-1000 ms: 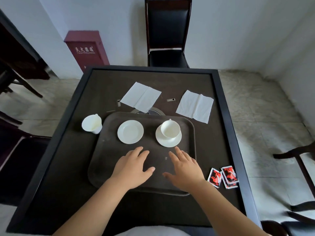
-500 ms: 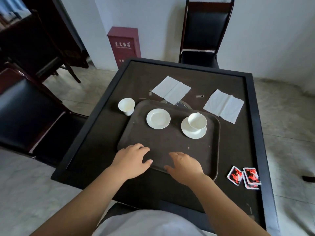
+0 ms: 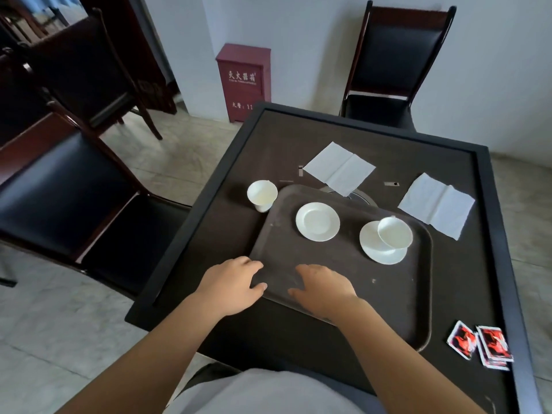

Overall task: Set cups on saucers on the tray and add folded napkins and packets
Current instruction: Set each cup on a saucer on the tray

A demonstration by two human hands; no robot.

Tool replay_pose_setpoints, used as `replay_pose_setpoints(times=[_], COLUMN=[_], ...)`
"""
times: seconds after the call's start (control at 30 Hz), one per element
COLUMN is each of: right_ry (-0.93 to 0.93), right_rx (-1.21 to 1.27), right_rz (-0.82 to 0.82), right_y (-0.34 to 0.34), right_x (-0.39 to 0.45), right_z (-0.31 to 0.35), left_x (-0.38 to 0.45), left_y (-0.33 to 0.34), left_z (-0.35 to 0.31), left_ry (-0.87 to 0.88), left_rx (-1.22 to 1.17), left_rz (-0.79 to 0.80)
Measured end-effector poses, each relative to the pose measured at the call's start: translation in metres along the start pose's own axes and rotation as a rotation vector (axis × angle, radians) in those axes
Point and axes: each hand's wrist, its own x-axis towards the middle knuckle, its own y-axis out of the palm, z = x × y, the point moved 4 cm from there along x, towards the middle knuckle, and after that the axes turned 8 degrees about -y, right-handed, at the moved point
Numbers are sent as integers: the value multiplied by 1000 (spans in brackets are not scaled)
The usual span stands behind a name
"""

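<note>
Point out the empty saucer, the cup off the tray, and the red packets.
empty saucer (image 3: 317, 221): head view, centre of its dish.
cup off the tray (image 3: 262, 194): head view, inside its bowl.
red packets (image 3: 492, 343): head view, face of the top packet.

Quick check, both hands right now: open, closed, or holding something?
Left hand: open, fingers on the near left edge of the tray, holding nothing.
Right hand: open, resting flat on the tray, holding nothing.

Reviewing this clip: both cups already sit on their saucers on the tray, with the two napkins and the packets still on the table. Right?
Not quite. The head view shows only one cup on a saucer. The other cup stands on the table beside the tray, and its saucer is bare. The rest holds.
</note>
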Motion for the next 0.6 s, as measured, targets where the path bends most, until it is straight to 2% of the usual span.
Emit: replay_pose_setpoints(times=[0.37, 0.6], right_ry=[90, 195], right_rx=[22, 81], right_rz=[6, -105], right_y=[-23, -46], right_x=[108, 169], right_z=[55, 50], left_x=[90, 161], left_y=[-38, -55], left_z=[85, 96], left_ry=[101, 199], left_rx=[-12, -42], left_rz=[13, 9])
